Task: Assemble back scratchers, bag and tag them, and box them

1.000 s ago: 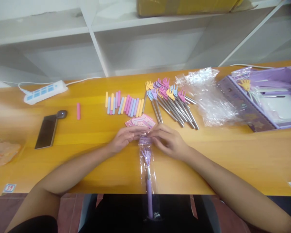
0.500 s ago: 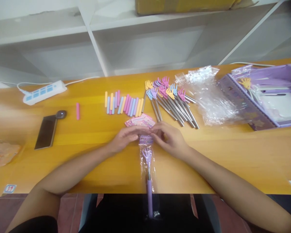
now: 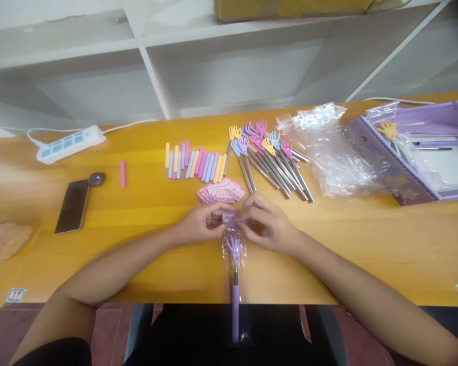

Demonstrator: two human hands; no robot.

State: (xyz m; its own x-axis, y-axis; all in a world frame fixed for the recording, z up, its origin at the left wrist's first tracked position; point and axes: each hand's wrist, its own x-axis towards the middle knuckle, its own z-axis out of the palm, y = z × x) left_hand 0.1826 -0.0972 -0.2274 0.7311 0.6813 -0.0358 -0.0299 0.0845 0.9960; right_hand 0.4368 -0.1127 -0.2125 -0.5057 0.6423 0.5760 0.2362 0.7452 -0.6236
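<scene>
The wooden table (image 3: 156, 277) bore a fan of pink cards (image 3: 222, 192). Just behind the cards lay coloured tubes (image 3: 202, 165); behind and right of the cards, steel rods (image 3: 280, 170) with hand-shaped heads. Farther right of them came clear bags (image 3: 343, 165) and a purple box (image 3: 395, 175); well left, a pink tube (image 3: 122, 174), a phone (image 3: 72, 207) and a power strip (image 3: 72, 146).

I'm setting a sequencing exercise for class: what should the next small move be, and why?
Probably pinch along the top of the clear bag: the purple back scratcher lies inside, and the left hand and right hand are at that end. Its seal is unclear.
</scene>
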